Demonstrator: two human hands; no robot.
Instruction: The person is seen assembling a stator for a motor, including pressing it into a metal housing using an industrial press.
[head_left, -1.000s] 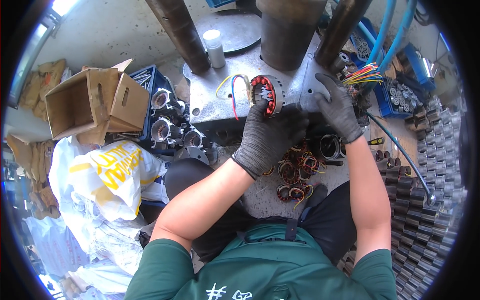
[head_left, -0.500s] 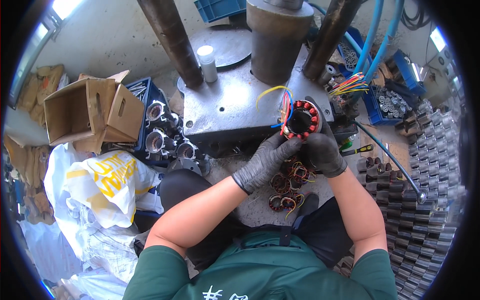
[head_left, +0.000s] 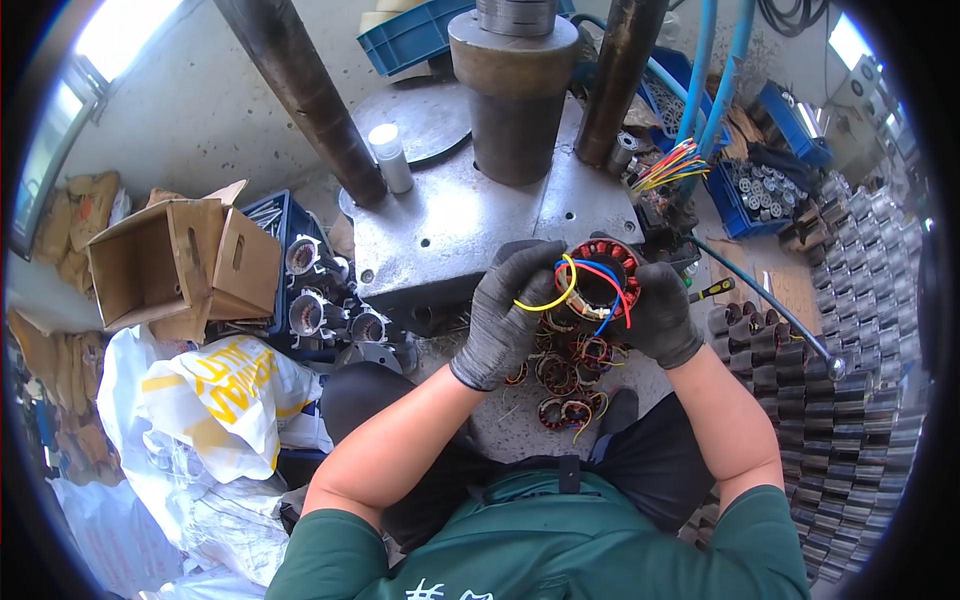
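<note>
Grey-gloved left hand (head_left: 508, 310) and right hand (head_left: 655, 315) clasped from either side around a round motor stator (head_left: 598, 283), red-wound with a dark steel core, held up just above the near edge of the grey steel press table (head_left: 450, 225). Left fingers curled over the stator's left rim, right fingers wrapped round its right rim; both grips closed firmly on the part. Yellow, blue and red lead wires (head_left: 570, 280) looping out of the stator's face, the yellow one arching across toward the left glove.

Directly below the hands, on a speckled surface near the lap: a small pile of further wound stators (head_left: 565, 375), copper-coloured coils showing, loose wire ends sticking out. Far side of the table: a thick dark press ram (head_left: 515, 95) standing upright at centre, flanked by two rusty columns (head_left: 300, 95), with a small white cylinder (head_left: 388, 158) just right of the left column. A bundle of coloured wires (head_left: 672, 165) fanned out beyond the right hand, beside blue hoses (head_left: 715, 70).

Left of the table: a dark blue crate (head_left: 285, 225) with metal motor housings (head_left: 305, 285) spilling in front of it, an open cardboard box (head_left: 185, 265) further left, white printed sacks (head_left: 220, 400) nearer. Right side: rows of stacked dark steel cores (head_left: 850, 380), a blue bin of small metal parts (head_left: 760, 190) farther off, and a screwdriver with a yellow-and-black handle (head_left: 712, 291) just right of the right hand.
</note>
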